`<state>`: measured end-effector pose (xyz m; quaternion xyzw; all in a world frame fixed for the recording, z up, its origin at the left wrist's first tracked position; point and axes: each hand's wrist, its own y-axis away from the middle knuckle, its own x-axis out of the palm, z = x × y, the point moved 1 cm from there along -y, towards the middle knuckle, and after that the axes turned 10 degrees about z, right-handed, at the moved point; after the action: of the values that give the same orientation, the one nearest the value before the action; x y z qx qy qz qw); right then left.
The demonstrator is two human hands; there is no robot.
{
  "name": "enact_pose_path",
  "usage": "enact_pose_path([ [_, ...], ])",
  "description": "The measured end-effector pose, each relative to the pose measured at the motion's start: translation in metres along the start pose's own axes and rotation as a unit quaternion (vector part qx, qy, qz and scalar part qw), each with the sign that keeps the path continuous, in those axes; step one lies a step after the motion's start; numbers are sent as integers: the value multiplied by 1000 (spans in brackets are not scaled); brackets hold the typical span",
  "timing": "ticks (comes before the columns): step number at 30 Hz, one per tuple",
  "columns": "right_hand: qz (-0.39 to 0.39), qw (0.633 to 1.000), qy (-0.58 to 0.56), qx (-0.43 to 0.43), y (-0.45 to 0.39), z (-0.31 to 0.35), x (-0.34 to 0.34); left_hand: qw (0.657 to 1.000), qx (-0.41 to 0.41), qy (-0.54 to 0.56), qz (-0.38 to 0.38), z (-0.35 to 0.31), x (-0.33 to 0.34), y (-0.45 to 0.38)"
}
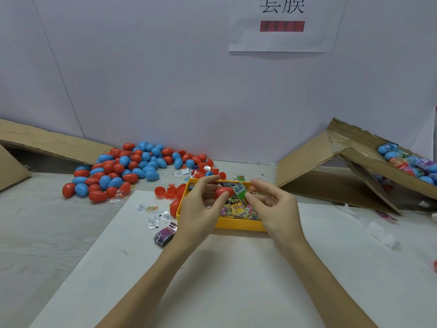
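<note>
Eggs (123,169) are heaped on the table (47,233); the wall sign (283,27) is cut off. A shell (222,191) is pinched by the left hand (201,209), a packet (240,191) by the right hand (276,209).

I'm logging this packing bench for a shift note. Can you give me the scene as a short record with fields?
left hand: grips a red egg shell above the yellow tray
right hand: pinches a green packet next to the shell
tray contents: many small coloured packets
back left: loose pile of red and blue eggs
right side: tilted cardboard box holding wrapped eggs
beside tray: white sachets on the white sheet
</note>
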<state>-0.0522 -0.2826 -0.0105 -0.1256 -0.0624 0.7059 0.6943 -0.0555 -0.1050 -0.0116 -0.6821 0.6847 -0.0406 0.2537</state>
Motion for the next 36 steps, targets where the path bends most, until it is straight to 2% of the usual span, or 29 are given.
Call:
enact_pose_path([
  [4, -54, 998, 2, 15, -1, -2, -7, 1000, -6, 17, 10, -2, 2, 1],
  [10, -68, 997, 24, 39, -2, -4, -7, 999, 0, 35, 37, -5, 6, 3],
  [14, -70, 976, 205, -39, 0, -3, -5, 999, 7, -8, 39, -2, 6, 3],
  [17, -46, 927, 357, -104, 1, -3, -4, 998, 4, -41, 45, 2, 7, 3],
  [19, -26, 902, 415, -112, 0, -3, -5, 997, 2, -62, 50, 4, 8, 3],
  [23, -26, 901, 420, -107, -2, -3, -9, 995, 7, -77, 70, 4, 8, 3],
  [26, -28, 924, 369, -92, -2, -3, -11, 992, 13, -75, 104, 1, 8, 5],
  [30, 7, 947, 305, -97, -1, -3, -7, 988, 15, -76, 132, -1, 7, 4],
  [36, 18, 950, 294, -106, 1, -4, -5, 990, 26, -83, 114, -4, 3, 2],
])
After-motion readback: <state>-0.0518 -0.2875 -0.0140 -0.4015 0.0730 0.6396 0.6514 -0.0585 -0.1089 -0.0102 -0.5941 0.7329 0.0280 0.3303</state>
